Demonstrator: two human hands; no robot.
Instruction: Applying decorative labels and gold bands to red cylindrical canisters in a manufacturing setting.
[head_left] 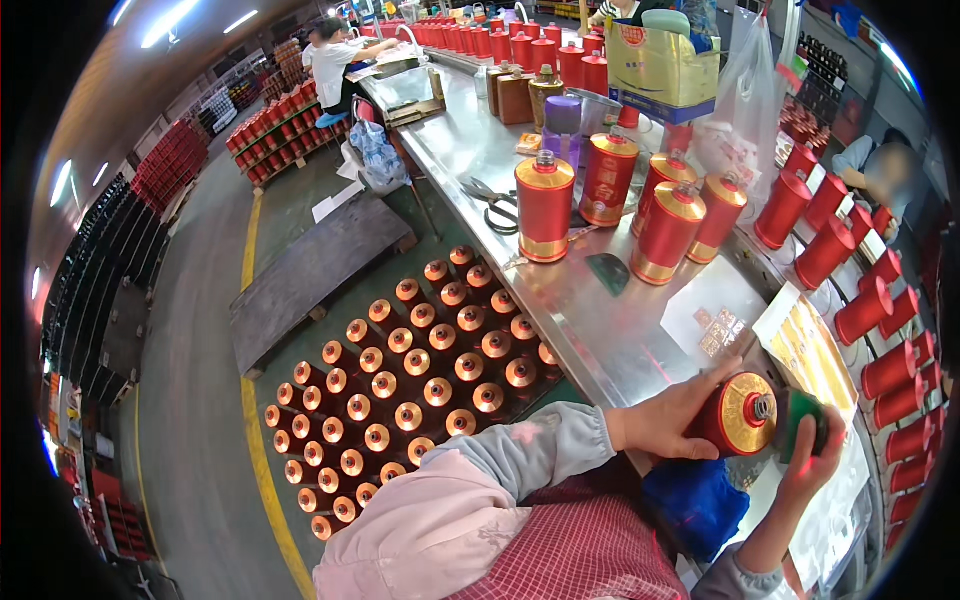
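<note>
My left hand point(665, 420) is closed around a red bottle point(745, 412) with a gold shoulder and a bare threaded neck, tilted over the bench's near edge. In my right hand point(812, 462) a flat dark green piece point(803, 422) is pinched, held against or close beside the bottle's right side; I cannot tell whether they touch. Just beyond the bottle lies a white sheet with small gold stickers point(720, 330). A gold sticker sheet point(812, 350) rests to the right. Below the bottle sits a crumpled blue cloth point(697, 500).
Several red bottles point(545, 205) stand on the metal bench point(570, 300), near black scissors point(495, 205) and another dark green piece point(607, 273). A carton point(660, 70) stands behind. Rows of bottles point(400, 375) fill the floor at left; red bottles line a conveyor point(865, 310) at right.
</note>
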